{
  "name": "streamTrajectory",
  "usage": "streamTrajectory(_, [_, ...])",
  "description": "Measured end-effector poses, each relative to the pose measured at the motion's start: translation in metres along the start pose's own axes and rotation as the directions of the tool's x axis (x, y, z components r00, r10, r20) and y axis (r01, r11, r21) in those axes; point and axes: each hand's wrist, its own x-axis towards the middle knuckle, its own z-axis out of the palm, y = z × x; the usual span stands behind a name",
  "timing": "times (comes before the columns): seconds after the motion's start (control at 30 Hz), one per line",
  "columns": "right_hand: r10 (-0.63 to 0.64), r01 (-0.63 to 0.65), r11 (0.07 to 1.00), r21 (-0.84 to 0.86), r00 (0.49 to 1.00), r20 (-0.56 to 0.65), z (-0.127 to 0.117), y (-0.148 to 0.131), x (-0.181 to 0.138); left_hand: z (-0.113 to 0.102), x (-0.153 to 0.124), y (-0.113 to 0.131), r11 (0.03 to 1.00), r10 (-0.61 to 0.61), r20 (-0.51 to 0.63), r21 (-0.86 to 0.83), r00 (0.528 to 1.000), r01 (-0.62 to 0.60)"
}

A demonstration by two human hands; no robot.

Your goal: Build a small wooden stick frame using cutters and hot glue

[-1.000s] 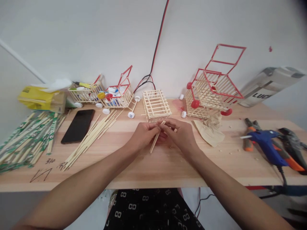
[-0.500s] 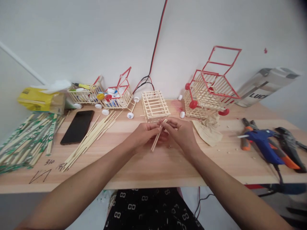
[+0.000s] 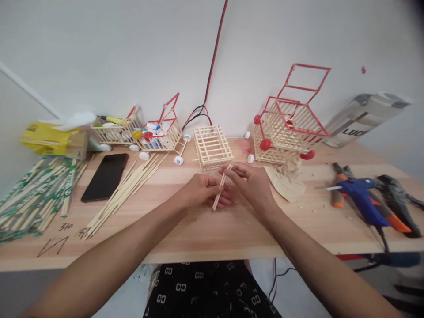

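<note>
Short pale wooden sticks lie side by side, slanting between my two hands above the table. My left hand pinches them near the lower end, thumb on top and fingers underneath. At the upper end, my right hand grips the same sticks between thumb and fingers. Just behind the hands stands a small slatted stick basket. To its left a stick axle with white caps rests on the table.
Loose sticks, a phone and wrapped chopsticks lie left. Two small carts hold bottle caps. Right are a larger red-trimmed cart, crumpled paper, a blue glue gun and pliers.
My left hand has slid down along the sticks toward their lower end, and its fingers have spread a little. The right hand keeps its grip at the top.
</note>
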Motion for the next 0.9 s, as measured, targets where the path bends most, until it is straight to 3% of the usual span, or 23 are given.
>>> streamTrajectory(0.37, [0.036, -0.046, 0.983, 0.179, 0.998, 0.060, -0.008, 0.009, 0.003, 0.002, -0.004, 0.004, 0.999, 0.025, -0.013, -0.044, 1.000, -0.026])
streamTrajectory(0.63, [0.072, -0.082, 0.992, 0.095, 0.992, 0.102, -0.003, -0.005, -0.002, 0.006, -0.004, 0.001, 0.999, 0.041, -0.019, -0.005, 0.999, -0.041])
streamTrajectory(0.9, [0.118, -0.136, 0.979, 0.150, 0.985, 0.124, -0.002, 0.002, -0.005, 0.006, -0.002, -0.003, 0.998, 0.063, 0.005, -0.005, 0.998, -0.063])
